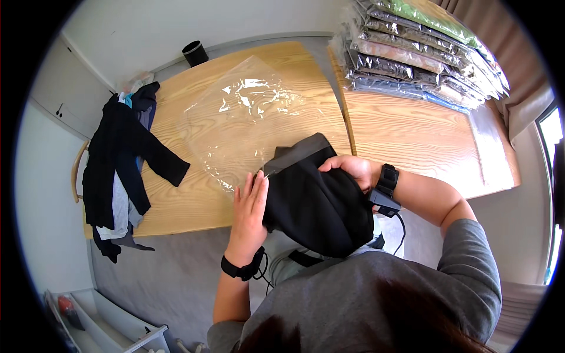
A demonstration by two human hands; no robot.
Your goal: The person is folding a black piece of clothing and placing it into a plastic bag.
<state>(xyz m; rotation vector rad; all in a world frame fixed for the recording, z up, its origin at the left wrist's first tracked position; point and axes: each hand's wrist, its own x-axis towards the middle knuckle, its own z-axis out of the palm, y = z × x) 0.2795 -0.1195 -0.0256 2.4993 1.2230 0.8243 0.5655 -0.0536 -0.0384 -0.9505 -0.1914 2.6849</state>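
Observation:
A folded black garment (pixel 318 206) hangs over the near table edge in front of me, with a dark grey band along its far side. My right hand (pixel 351 169) grips it from the right, thumb on top and the other fingers mostly hidden. My left hand (pixel 251 203) lies against its left side with the fingers stretched out, by the near corner of a clear plastic bag (pixel 235 126). The bag is spread flat on the wooden table. The garment's far end meets the bag; whether it is inside the bag I cannot tell.
Loose dark and grey clothes (pixel 120 159) are heaped at the table's left end. A tall stack of bagged garments (pixel 412 59) stands on the second table at the far right, near more clear plastic (pixel 497 153). A black bin (pixel 195 53) stands behind; a white shelf unit (pixel 118 320) is lower left.

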